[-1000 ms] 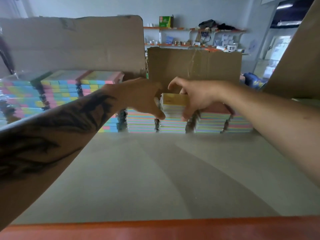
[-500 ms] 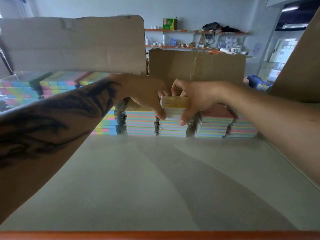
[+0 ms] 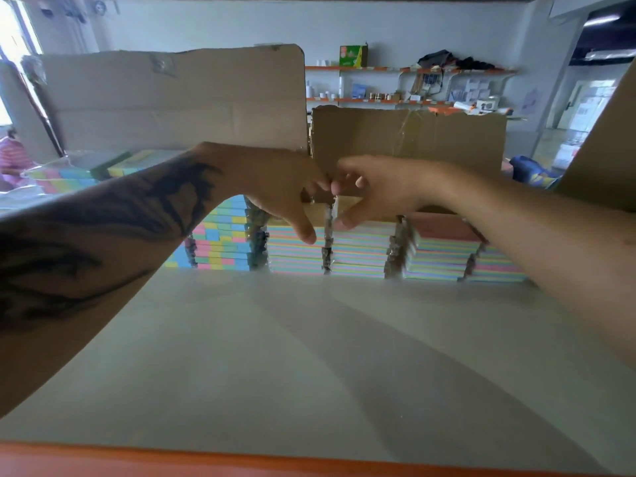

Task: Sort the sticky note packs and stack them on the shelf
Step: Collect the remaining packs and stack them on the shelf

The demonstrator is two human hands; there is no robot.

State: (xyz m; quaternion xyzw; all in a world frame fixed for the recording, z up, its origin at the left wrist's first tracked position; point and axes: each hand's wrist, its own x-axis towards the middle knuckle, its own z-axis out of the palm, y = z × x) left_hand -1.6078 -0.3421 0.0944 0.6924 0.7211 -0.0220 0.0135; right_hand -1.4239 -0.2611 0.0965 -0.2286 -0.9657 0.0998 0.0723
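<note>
Your left hand and right hand meet over the sticky note stacks at the shelf's back edge. Fingers loosely curled; whether either holds a pack, you cannot tell

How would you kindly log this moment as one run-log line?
left hand: on stack top | right hand: on stack top | sticky note packs: stacked on shelf

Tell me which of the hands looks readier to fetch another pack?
Probably the left hand: the loose sticky note packs lie on its side. Both it and the right hand hover over the stacks, seemingly holding nothing.
</note>
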